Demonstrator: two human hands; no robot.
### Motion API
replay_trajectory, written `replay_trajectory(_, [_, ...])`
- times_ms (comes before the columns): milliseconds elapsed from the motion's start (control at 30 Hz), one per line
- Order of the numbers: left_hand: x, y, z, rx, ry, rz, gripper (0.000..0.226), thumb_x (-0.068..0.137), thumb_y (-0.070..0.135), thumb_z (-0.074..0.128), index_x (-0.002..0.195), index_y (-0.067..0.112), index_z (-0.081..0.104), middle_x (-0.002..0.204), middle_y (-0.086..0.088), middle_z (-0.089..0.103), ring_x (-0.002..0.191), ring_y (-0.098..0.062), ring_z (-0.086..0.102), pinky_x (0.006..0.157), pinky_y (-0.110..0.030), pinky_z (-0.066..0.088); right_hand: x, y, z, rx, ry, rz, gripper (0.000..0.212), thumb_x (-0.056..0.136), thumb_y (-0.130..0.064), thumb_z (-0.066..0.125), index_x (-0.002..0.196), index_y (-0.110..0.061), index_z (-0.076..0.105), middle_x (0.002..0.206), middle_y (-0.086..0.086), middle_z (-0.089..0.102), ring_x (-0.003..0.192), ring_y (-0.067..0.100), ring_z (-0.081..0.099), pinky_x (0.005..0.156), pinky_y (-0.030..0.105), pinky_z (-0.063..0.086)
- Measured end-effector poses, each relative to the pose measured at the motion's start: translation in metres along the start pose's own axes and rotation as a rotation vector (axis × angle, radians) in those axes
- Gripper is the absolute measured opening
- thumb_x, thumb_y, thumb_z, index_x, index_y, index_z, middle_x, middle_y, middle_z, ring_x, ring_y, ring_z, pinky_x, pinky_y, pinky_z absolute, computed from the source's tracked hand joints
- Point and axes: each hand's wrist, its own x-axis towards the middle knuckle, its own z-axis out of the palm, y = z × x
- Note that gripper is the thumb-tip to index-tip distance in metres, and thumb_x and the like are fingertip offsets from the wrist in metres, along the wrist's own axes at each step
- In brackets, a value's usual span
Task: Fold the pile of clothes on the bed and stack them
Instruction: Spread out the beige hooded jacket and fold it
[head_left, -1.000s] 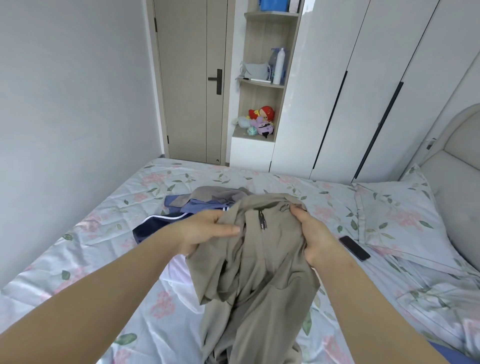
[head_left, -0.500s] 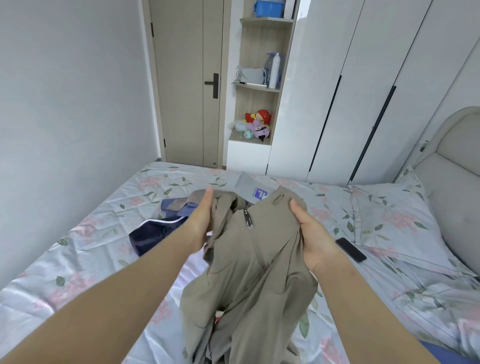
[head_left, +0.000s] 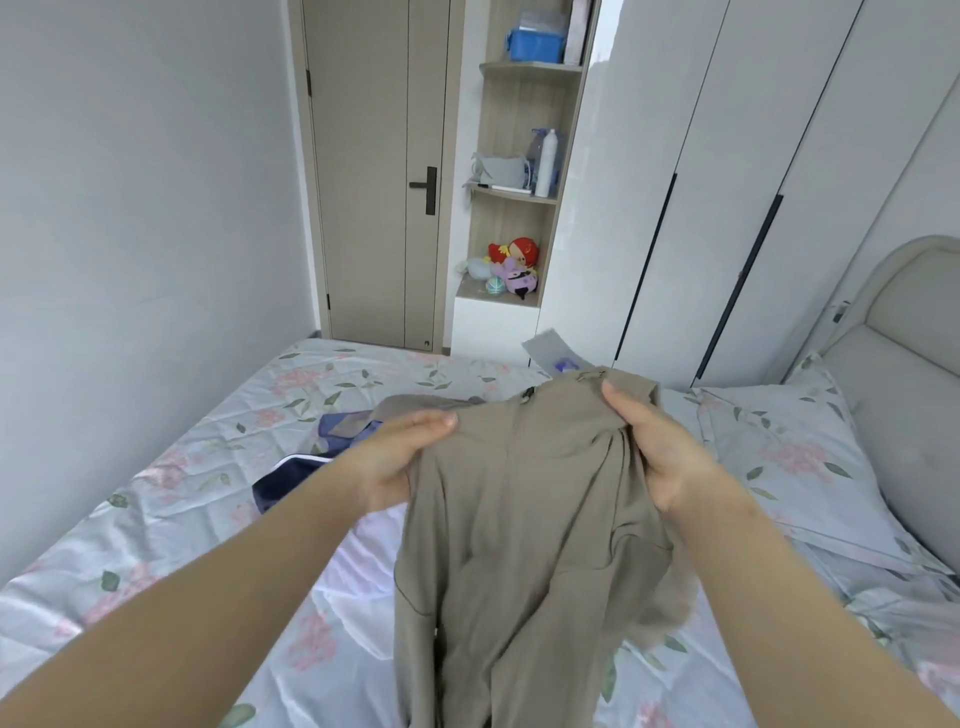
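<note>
A khaki garment (head_left: 524, 530) with a zip at its top hangs in front of me, lifted off the bed. My left hand (head_left: 395, 457) pinches its upper left edge between thumb and fingers. My right hand (head_left: 654, 447) grips the upper right edge near the waistband, where a grey tag sticks up behind. More clothes lie in a pile (head_left: 343, 431) behind my left hand: a brownish piece, a blue piece and a navy one with white trim. The garment's lower part drops out of view at the bottom.
The bed (head_left: 197, 467) has a floral sheet. A floral pillow (head_left: 795, 447) and padded headboard (head_left: 914, 364) are on the right. Beyond the bed stand a door (head_left: 374, 171), shelves with toys (head_left: 514, 265) and white wardrobes (head_left: 727, 182).
Both hands have raised the khaki garment and spread its top edge wider. My left hand went from flat against the cloth to pinching its left edge. The phone is now hidden behind my right arm.
</note>
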Motion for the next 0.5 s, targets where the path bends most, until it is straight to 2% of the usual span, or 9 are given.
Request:
replay_trajectory(67, [0.003,0.02,-0.003,-0.07,0.061,0.084,0.006,0.094,0.014,0.052,0.094,0.012,0.057,0.083,-0.005,0.067,0.073,-0.015,0.065,0.069,-0.029,0.056,-0.002,-0.01,-0.009,-0.207,-0.048,-0.001,0.037,0.075,-0.021,0.071,0.108,-0.005,0.066,0.098,0.012,0.073,0.084,0.022,0.072,0.066,0.03,0.057])
replay_trajectory(133, [0.003,0.027,-0.005,-0.035,0.096,0.022,0.011,0.094,0.022,0.053,0.1,0.015,0.059,0.094,-0.005,0.067,0.083,-0.016,0.065,0.077,-0.031,0.054,-0.005,-0.016,-0.013,-0.417,-0.083,0.021,0.037,0.07,-0.01,0.075,0.105,-0.007,0.064,0.092,0.01,0.074,0.08,0.022,0.072,0.061,0.031,0.057])
replay_trajectory(233, [-0.011,0.012,-0.006,0.392,-0.026,-0.494,0.043,0.079,0.039,0.066,0.11,0.009,0.066,0.111,-0.011,0.068,0.102,-0.024,0.063,0.092,-0.037,0.048,-0.004,-0.013,-0.015,-0.611,-0.09,0.031,0.033,0.076,-0.001,0.073,0.108,-0.007,0.065,0.096,0.011,0.073,0.084,0.025,0.071,0.071,0.034,0.057])
replay_trajectory(267, [-0.016,0.009,-0.005,0.463,-0.086,-0.587,0.047,0.073,0.037,0.07,0.11,0.008,0.067,0.111,-0.012,0.069,0.102,-0.025,0.063,0.093,-0.038,0.048,-0.004,-0.012,-0.013,-0.642,-0.108,0.02,0.03,0.077,-0.001,0.072,0.107,-0.006,0.066,0.097,0.013,0.073,0.086,0.025,0.07,0.074,0.035,0.057])
replay_trajectory(300, [-0.018,0.01,-0.004,0.502,-0.129,-0.585,0.044,0.072,0.033,0.071,0.108,0.008,0.068,0.108,-0.012,0.07,0.099,-0.024,0.065,0.09,-0.037,0.05,-0.005,-0.012,-0.012,-0.651,-0.133,-0.018,0.026,0.077,-0.002,0.072,0.103,-0.006,0.068,0.096,0.013,0.073,0.086,0.025,0.07,0.074,0.034,0.057])
replay_trajectory(333, [-0.018,0.016,-0.004,0.49,-0.136,-0.495,0.035,0.075,0.027,0.069,0.105,0.009,0.068,0.102,-0.01,0.071,0.092,-0.021,0.067,0.084,-0.034,0.053,-0.006,-0.013,-0.011,-0.624,-0.151,-0.08,0.023,0.076,-0.003,0.072,0.098,-0.007,0.07,0.093,0.011,0.074,0.082,0.023,0.071,0.07,0.031,0.057])
replay_trajectory(400, [-0.014,0.037,-0.004,0.323,-0.043,-0.167,0.017,0.083,0.013,0.063,0.1,0.015,0.068,0.085,-0.004,0.073,0.074,-0.013,0.07,0.064,-0.025,0.056,-0.008,-0.014,-0.013,-0.455,-0.172,-0.228,0.021,0.069,-0.01,0.073,0.089,-0.016,0.073,0.086,0.006,0.074,0.076,0.018,0.071,0.063,0.026,0.056])
replay_trajectory(467, [-0.014,0.058,-0.007,0.136,0.083,0.135,0.026,0.078,0.007,0.064,0.1,0.02,0.066,0.083,-0.001,0.072,0.068,-0.01,0.07,0.057,-0.022,0.055,-0.009,-0.011,-0.018,-0.344,-0.186,-0.267,0.011,0.07,-0.016,0.07,0.071,-0.026,0.074,0.078,-0.001,0.074,0.07,0.012,0.07,0.058,0.022,0.054])
replay_trajectory(500, [-0.014,0.06,-0.01,0.1,0.089,0.171,0.033,0.075,0.009,0.065,0.105,0.021,0.065,0.091,-0.001,0.072,0.076,-0.011,0.07,0.062,-0.024,0.056,-0.008,-0.006,-0.021,-0.394,-0.184,-0.235,0.018,0.074,-0.015,0.07,0.062,-0.027,0.073,0.073,-0.003,0.073,0.065,0.009,0.069,0.054,0.02,0.052])
